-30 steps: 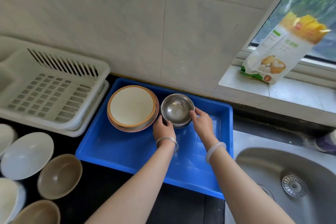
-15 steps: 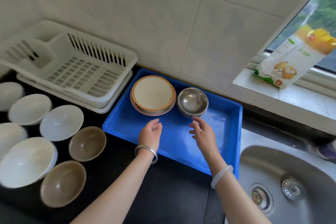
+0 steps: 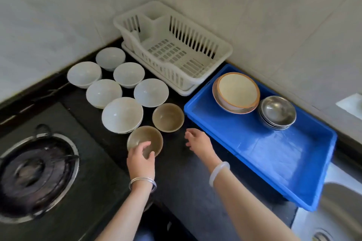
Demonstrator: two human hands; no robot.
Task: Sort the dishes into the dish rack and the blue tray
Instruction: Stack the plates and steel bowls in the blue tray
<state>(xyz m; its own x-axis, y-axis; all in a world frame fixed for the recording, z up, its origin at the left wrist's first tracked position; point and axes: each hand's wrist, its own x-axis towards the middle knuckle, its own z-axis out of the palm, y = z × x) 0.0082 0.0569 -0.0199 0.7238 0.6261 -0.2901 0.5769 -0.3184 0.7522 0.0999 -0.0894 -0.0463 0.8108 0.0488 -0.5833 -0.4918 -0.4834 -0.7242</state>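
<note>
- Your left hand (image 3: pixel 141 159) covers the near rim of the brown bowl (image 3: pixel 145 137), grip unclear; your right hand (image 3: pixel 197 141) hangs relaxed, empty.
- A one-sided pinch could tip it against the white bowl (image 3: pixel 122 114).

Tray (image 3: pixel 264 148) right of dish rack (image 3: pixel 170 73)

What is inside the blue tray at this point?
Inside the blue tray: a cream bowl nested in a pinkish dish, and beside it a stack of steel bowls. How many steel bowls are nested is hidden by the top one.
</note>
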